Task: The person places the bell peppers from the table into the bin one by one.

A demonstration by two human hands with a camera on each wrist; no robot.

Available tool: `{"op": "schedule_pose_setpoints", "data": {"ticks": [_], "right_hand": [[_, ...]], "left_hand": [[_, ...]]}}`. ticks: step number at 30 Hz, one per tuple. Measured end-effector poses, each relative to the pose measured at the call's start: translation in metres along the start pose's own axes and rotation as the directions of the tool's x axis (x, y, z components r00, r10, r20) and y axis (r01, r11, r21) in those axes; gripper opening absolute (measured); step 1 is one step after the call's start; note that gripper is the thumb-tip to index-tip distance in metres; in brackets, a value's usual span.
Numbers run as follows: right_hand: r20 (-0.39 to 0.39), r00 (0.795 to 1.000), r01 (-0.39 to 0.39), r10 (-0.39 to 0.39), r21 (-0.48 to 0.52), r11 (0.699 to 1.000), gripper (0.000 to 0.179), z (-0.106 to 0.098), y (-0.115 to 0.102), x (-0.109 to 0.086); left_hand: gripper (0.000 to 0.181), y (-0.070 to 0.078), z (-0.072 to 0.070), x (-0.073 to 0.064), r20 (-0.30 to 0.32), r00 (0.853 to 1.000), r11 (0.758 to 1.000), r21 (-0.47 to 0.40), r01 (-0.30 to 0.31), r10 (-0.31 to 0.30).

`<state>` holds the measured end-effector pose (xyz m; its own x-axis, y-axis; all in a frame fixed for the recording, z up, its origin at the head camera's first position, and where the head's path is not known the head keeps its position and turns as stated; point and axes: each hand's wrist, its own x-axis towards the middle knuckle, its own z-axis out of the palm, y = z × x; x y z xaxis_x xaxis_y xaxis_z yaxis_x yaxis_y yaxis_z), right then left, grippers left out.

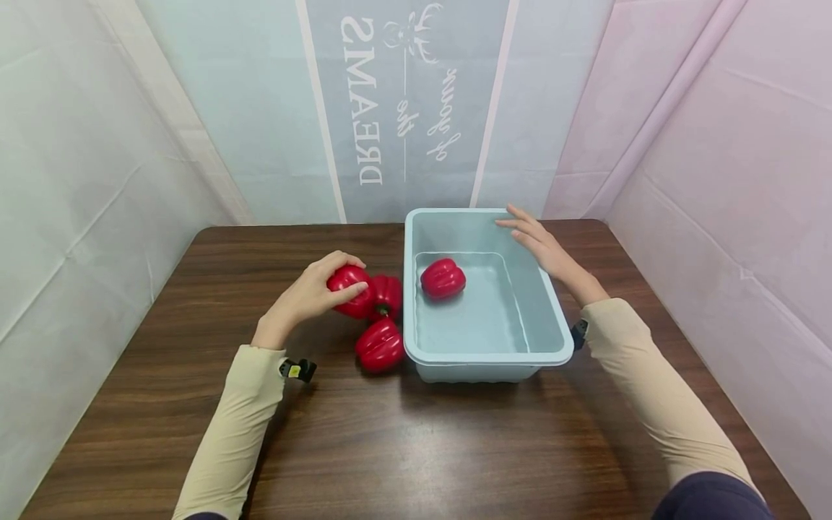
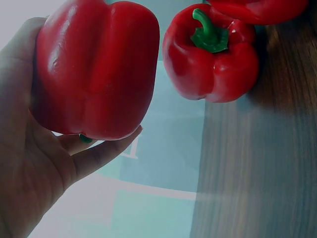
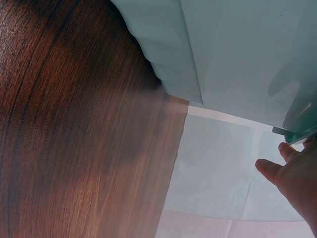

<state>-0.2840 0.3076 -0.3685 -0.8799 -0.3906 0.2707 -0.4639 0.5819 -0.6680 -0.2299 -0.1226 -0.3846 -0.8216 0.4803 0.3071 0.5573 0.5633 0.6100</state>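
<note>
My left hand (image 1: pixel 316 287) grips a red bell pepper (image 1: pixel 352 290), thumb on one side and fingers over the other. In the left wrist view this bell pepper (image 2: pixel 96 69) fills the hand, a bit of green stem showing below. Just right of it are two more red bell peppers, one with its green stem toward me (image 1: pixel 388 295) and one nearer (image 1: pixel 380 346). Inside the light blue plastic bin (image 1: pixel 489 358) lies another bell pepper (image 1: pixel 443 279). My right hand (image 1: pixel 544 251) is at the bin's far right rim, fingers extended over the inside.
The bin stands on a dark wood table (image 1: pixel 416 440), right of the loose peppers. White cloth walls (image 1: pixel 84 180) enclose the sides, and a printed grey-blue cloth (image 1: pixel 403 108) hangs behind the table's far edge.
</note>
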Motion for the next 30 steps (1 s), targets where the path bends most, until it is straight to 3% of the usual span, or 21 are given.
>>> {"op": "schedule_pose_setpoints", "data": {"ticks": [10,14,18,25,30], "right_hand": [[0.017,1.000,-0.008,0.008,0.012,1.000,0.037,-0.005,-0.040,-0.009],[0.022,1.000,-0.014,0.014,0.015,1.000,0.038,-0.005,-0.045,-0.012],[0.023,1.000,-0.014,0.013,0.023,1.000,0.038,-0.004,-0.044,-0.011],[0.002,1.000,0.006,-0.006,0.003,1.000,0.038,0.000,0.000,0.000],[0.003,1.000,0.010,-0.010,0.012,1.000,0.038,0.000,0.001,0.000]], "left_hand": [[0.042,0.002,-0.002,0.002,-0.016,1.000,1.000,0.001,-0.006,0.006],[0.043,0.003,-0.002,0.003,-0.015,1.000,1.000,-0.001,-0.008,0.008],[0.041,0.004,-0.004,0.004,-0.024,0.999,1.000,0.001,-0.022,0.022],[0.042,0.006,-0.005,0.006,-0.031,0.999,1.000,-0.001,-0.030,0.030],[0.041,0.008,-0.007,0.006,-0.044,0.998,0.999,-0.003,-0.039,0.039]]}}
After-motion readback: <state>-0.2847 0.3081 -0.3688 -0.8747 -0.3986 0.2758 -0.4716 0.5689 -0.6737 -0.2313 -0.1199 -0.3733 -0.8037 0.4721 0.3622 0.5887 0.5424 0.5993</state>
